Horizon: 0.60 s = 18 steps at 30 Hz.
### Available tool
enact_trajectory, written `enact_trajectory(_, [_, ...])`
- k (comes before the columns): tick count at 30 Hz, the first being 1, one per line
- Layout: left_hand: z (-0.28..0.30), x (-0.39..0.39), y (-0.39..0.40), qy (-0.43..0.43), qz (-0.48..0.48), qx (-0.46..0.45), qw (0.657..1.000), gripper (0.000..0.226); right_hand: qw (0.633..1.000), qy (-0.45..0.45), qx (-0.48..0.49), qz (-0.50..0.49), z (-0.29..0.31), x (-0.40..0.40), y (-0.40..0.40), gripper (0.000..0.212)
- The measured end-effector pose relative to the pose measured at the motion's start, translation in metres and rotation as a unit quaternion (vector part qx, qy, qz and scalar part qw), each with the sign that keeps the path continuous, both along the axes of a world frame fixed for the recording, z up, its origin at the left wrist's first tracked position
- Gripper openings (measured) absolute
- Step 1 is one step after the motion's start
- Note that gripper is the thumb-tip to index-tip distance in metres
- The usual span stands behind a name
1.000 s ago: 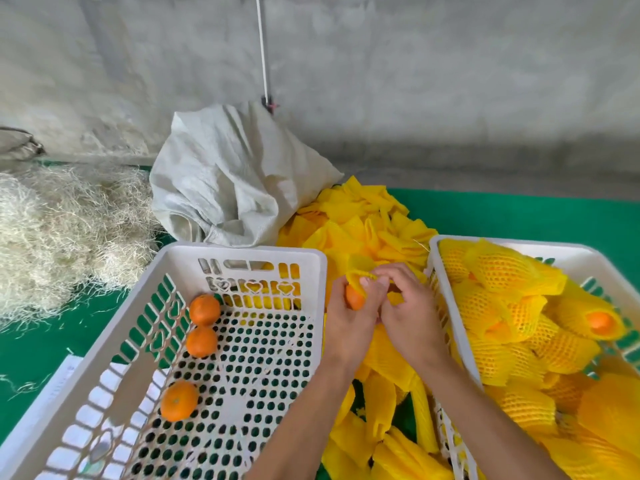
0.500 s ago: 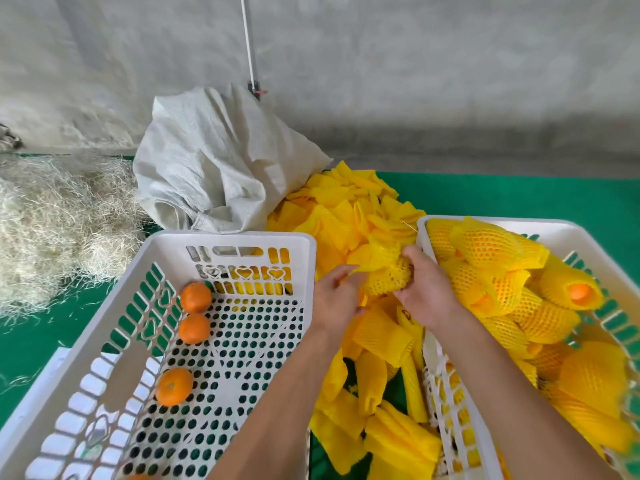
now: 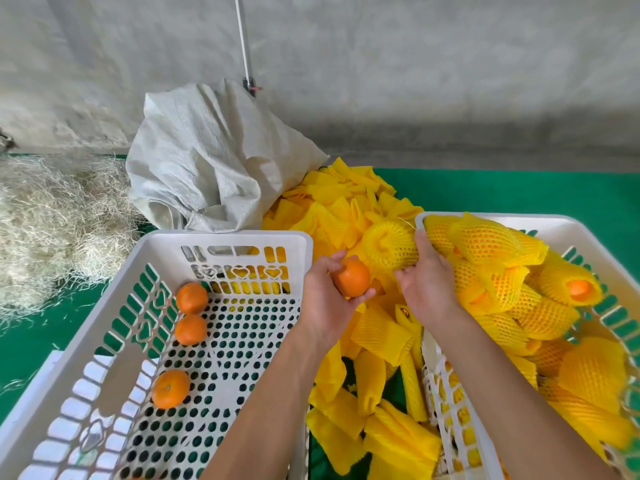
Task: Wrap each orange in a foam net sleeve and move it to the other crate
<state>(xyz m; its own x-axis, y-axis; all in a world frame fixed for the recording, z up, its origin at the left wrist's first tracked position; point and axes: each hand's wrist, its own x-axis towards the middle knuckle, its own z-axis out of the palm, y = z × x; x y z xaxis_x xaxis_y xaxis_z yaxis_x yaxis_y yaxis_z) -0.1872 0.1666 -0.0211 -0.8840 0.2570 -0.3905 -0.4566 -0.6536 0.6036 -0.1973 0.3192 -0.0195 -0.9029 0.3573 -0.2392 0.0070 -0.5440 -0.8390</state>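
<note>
**Hands between two crates, one bare orange, one wrapped**

Left hand [image 3: 325, 303] grips a bare orange [image 3: 351, 277] at the frame's centre; the right hand [image 3: 427, 289] clutches a wrapped orange in a yellow foam net sleeve [image 3: 389, 245] at 1 o'clock, just beside the right crate [image 3: 540, 221] rim. Green matting [image 3: 519, 190] covers the surface below a grey concrete wall [image 3: 415, 64]. At 8 o'clock, the perforated white left crate [image 3: 225, 237] holds three smooth oranges [image 3: 191, 297]. Flat ribbed loose sleeves [image 3: 346, 192] fill the gap between the crates. A woven sack [image 3: 207, 157] slumps at 11 o'clock beside pale straw [image 3: 52, 213].
</note>
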Motion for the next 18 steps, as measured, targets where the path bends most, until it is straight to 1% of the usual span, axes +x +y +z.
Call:
enact_trajectory(2, [0.001, 0.001, 0.002, 0.02, 0.025, 0.021, 0.999, 0.023, 0.992, 0.01, 0.117, -0.043, -0.005, 0.001, -0.002, 0.038])
enact_trajectory(4, [0.001, 0.003, 0.002, 0.048, 0.019, 0.018, 0.999, 0.014, 0.982, 0.023, 0.179, -0.062, -0.009, 0.003, -0.004, 0.034])
enact_trajectory(5, [0.0, 0.003, 0.001, 0.067, 0.016, -0.002, 0.998, 0.018, 0.978, 0.031, 0.197, -0.065, -0.01, 0.003, -0.004, 0.034])
enact_trajectory(7, [-0.001, 0.005, 0.0, 0.092, 0.027, -0.051, 0.994, 0.055, 0.972, 0.037, 0.224, -0.063, -0.013, 0.002, -0.005, 0.038])
enact_trajectory(8, [0.001, 0.008, 0.0, 0.107, 0.026, -0.068, 0.992, 0.068, 0.971, 0.035, 0.229, -0.059, -0.014, 0.002, -0.005, 0.044])
enact_trajectory(9, [0.003, 0.009, 0.001, 0.128, 0.02, -0.089, 0.988, 0.073, 0.971, 0.032, 0.233, -0.054, -0.015, 0.002, -0.005, 0.049])
enact_trajectory(11, [0.004, 0.011, 0.001, 0.162, -0.002, -0.151, 0.975, 0.076, 0.97, 0.025, 0.24, -0.038, -0.015, 0.003, -0.005, 0.055])
enact_trajectory(12, [0.004, 0.011, 0.0, 0.169, -0.018, -0.171, 0.971, 0.072, 0.969, 0.02, 0.245, -0.025, -0.015, 0.003, -0.006, 0.054])
enact_trajectory(13, [0.005, 0.013, 0.0, 0.17, -0.036, -0.182, 0.968, 0.063, 0.97, 0.015, 0.244, -0.011, -0.014, 0.004, -0.007, 0.05])
enact_trajectory(14, [0.005, 0.014, 0.0, 0.166, -0.054, -0.185, 0.967, 0.052, 0.974, 0.01, 0.227, 0.003, -0.013, 0.004, -0.009, 0.044])
enact_trajectory(16, [0.007, 0.015, 0.0, 0.157, -0.077, -0.175, 0.969, 0.037, 0.987, 0.001, 0.159, 0.033, -0.011, 0.004, -0.014, 0.034])
enact_trajectory(17, [0.008, 0.015, 0.0, 0.154, -0.084, -0.166, 0.97, 0.035, 0.991, -0.001, 0.126, 0.043, -0.009, 0.004, -0.014, 0.032])
enact_trajectory(18, [0.008, 0.015, 0.0, 0.151, -0.09, -0.151, 0.973, 0.038, 0.994, -0.002, 0.097, 0.048, -0.008, 0.003, -0.014, 0.032])
